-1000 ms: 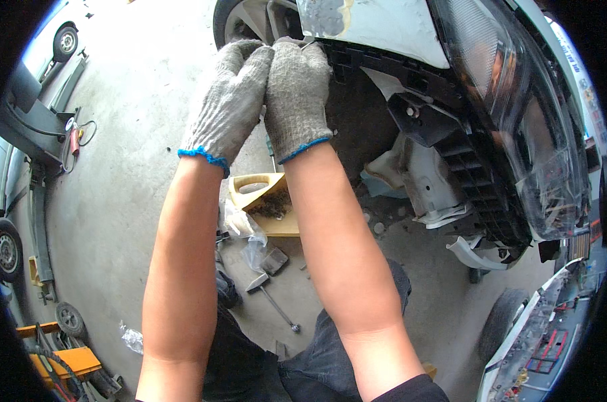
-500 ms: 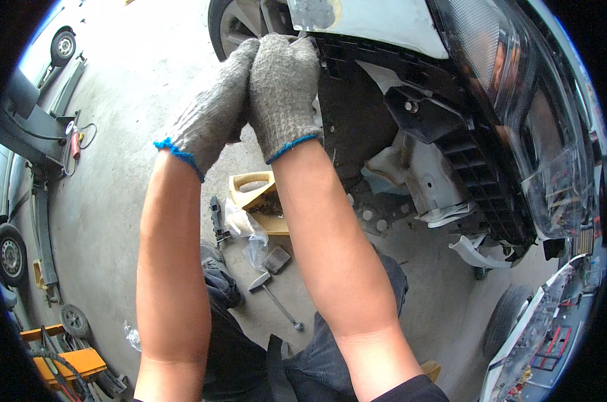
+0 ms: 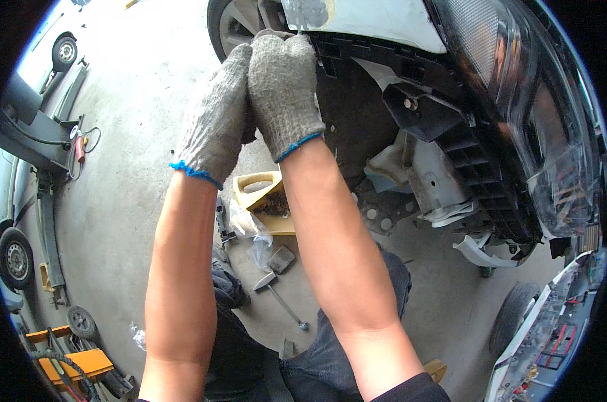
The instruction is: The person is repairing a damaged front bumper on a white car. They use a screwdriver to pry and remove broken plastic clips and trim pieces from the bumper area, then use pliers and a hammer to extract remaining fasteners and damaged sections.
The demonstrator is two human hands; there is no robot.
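Fingers of both gloved hands were curled together at the top centre of the head view, pressed against the upper edge of the black plastic carrier (image 3: 357,74) under the white body panel (image 3: 377,20). The left hand (image 3: 213,114) lay against the right hand (image 3: 283,87), knuckles touching; whether the fingers clamped a clip or only the carrier edge could not be told, since the gloves hid the tips. Both forearms rose from the lower edge of the frame.

To the right of the hands, the headlamp (image 3: 518,100) curved down the upper right of the frame, with exposed grille structure (image 3: 477,167) and white brackets (image 3: 431,194) below it. A front wheel (image 3: 233,23) showed just left of the hands at the top.

On the concrete floor (image 3: 129,134), between the forearms, lay a yellow dustpan (image 3: 263,194), clear plastic bags (image 3: 250,228) and a hammer (image 3: 280,298). An orange jack (image 3: 75,362) stood at lower left.

For a clean grip at this point, the judgement is that both hands should pull evenly along the carrier edge, keeping the wrists straight and clear of the headlamp.
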